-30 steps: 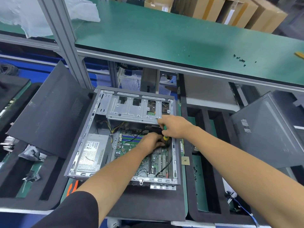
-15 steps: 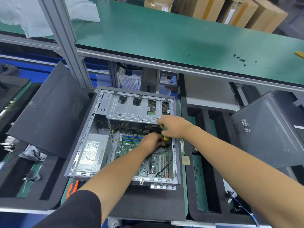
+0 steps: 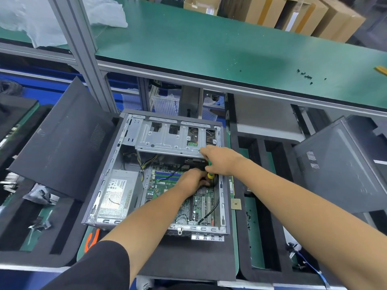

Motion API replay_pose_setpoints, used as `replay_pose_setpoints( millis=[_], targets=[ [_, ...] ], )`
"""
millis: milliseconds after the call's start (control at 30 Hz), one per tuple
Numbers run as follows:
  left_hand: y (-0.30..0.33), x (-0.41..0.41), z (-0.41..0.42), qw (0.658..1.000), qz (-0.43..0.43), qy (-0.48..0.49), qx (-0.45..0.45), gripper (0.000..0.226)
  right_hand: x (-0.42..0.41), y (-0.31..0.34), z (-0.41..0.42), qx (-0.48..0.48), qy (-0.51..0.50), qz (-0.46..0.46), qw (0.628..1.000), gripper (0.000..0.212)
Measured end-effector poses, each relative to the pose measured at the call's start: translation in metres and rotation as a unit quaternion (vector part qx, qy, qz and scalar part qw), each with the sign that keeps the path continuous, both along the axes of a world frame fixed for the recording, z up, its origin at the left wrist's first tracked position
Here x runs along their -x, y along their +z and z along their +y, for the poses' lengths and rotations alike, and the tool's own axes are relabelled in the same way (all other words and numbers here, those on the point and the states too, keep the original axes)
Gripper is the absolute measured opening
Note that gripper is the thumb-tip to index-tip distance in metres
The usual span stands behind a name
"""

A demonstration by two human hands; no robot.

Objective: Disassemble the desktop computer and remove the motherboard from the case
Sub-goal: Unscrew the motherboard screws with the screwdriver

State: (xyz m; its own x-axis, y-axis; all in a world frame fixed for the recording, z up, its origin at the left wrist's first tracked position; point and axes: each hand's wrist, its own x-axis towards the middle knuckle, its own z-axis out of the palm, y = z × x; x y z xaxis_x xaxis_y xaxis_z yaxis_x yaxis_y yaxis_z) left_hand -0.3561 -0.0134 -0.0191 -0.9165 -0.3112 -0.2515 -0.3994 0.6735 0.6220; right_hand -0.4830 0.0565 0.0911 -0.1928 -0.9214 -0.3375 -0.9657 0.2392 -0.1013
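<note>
Right hand (image 3: 222,161) grips a green-and-yellow screwdriver (image 3: 210,174) inside the open case (image 3: 104,181) — left hand (image 3: 193,181) rests on the motherboard (image 3: 165,185) just beside it, fingers hidden, can't tell its grip.

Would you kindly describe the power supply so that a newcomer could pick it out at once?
Start at the open grey computer case lying in the middle of the bench. Look in its near-left corner, left of the green motherboard. The power supply is the plain silver metal box there, the only part bearing a white printed label.
</note>
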Motion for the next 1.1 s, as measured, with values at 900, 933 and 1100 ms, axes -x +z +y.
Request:
replay_pose_setpoints(
  millis=[900, 933, 1100],
  targets=[
    [0.005, 0.005, 0.006, 0.995, -0.054, -0.002, 0.08, 0.042, -0.011, 0.008, -0.001, -0.035, 0.069, 0.027, 0.997, 0.029],
    [0.005, 0.006, 0.008, 0.994, -0.056, -0.004, 0.093, 0.044, -0.011, 0.008, 0.0, -0.033, 0.064, 0.025, 0.997, 0.028],
    [0.005, 0.01, 0.014, 0.991, -0.079, -0.003, 0.11, 0.04, -0.011, 0.006, 0.001, -0.026, 0.036, 0.029, 0.999, 0.027]
  ],
)
